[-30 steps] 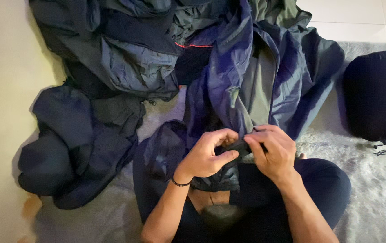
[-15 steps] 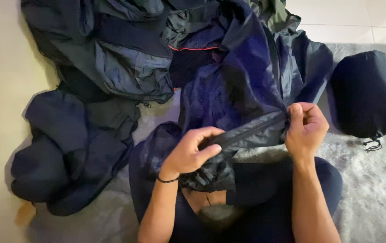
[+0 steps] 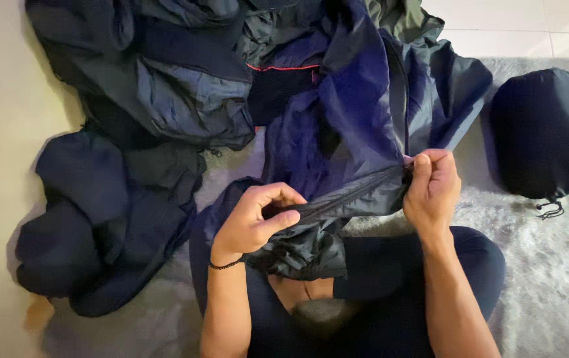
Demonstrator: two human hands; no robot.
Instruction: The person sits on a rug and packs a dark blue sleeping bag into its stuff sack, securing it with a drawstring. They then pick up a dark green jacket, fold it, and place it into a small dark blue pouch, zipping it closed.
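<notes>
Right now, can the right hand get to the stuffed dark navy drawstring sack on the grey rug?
Probably yes, once it lets go. The right hand is pinching the navy nylon jacket's edge; the sack lies just to its right on the rug, with only bare rug between them.

The pile of dark jackets [image 3: 165,99] runs off the far edge. Both forearms leave the near edge. The left hand [image 3: 254,222] hides its fingertips in the navy jacket [image 3: 357,132], whose zip is too small to tell.
</notes>
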